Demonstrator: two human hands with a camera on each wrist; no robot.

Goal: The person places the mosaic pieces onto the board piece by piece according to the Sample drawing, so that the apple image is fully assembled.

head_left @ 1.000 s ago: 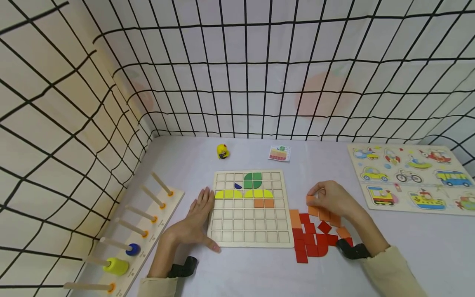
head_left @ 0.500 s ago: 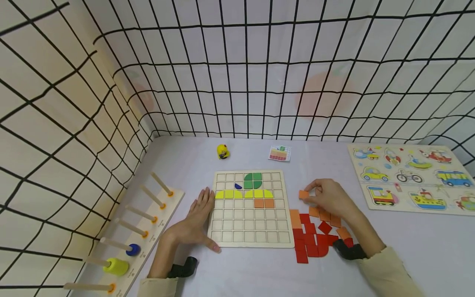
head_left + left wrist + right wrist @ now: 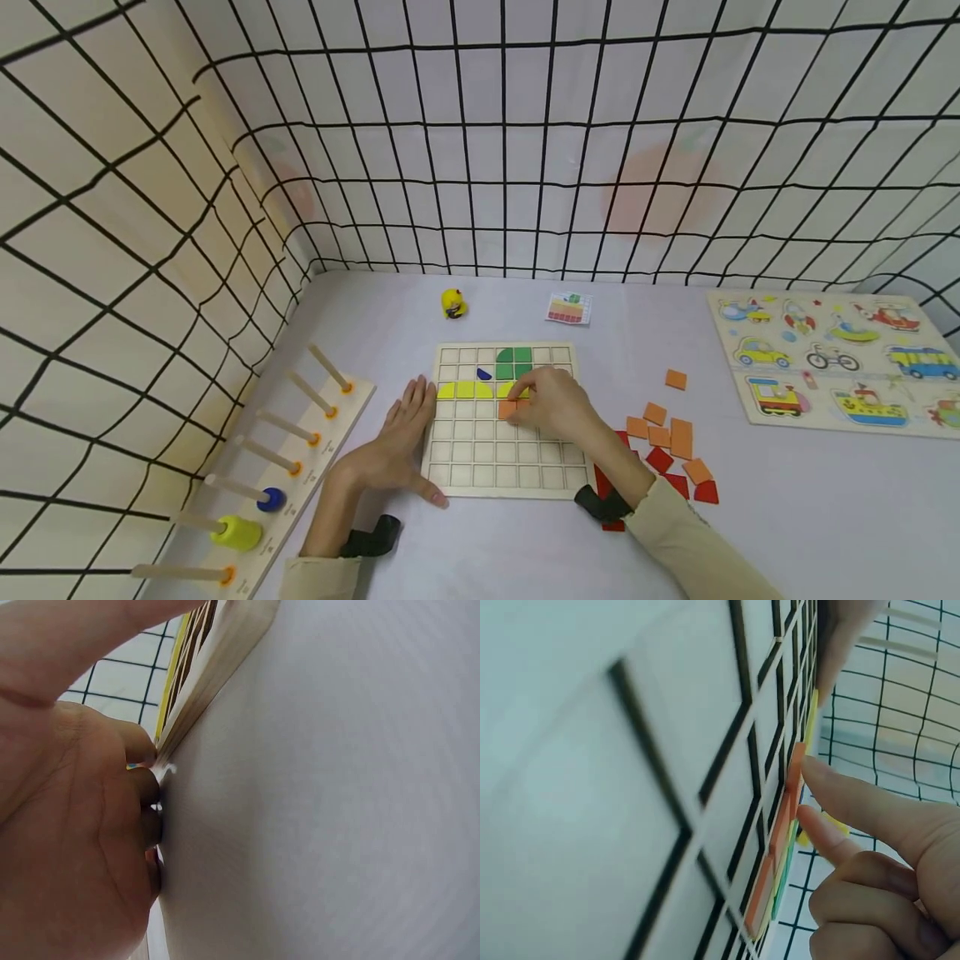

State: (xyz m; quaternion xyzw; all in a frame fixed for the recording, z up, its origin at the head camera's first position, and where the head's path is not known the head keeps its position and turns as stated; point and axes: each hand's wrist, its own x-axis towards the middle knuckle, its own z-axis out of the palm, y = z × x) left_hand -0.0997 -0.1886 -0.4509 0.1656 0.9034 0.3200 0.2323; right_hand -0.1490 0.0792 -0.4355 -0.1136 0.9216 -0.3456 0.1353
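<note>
The left hand (image 3: 397,454) is spread at the grid board's (image 3: 483,477) left edge, short of the desk's (image 3: 517,542) far edge; at mid-board, an orange tile (image 3: 507,410), presumably light, stiff and best held by opposite edges, is pinched by the right hand (image 3: 555,404).

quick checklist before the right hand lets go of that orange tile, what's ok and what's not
1. Right hand pinching the orange tile: ok
2. Tile fully seated in its cell: cannot tell from these angles
3. Left hand beside the board at its left edge: ok
4. Bare cells left of the held tile: ok
5. Loose orange tiles visible right of the board: ok
6. Red tiles all in clear view: not ok, right forearm partly covers them
</note>
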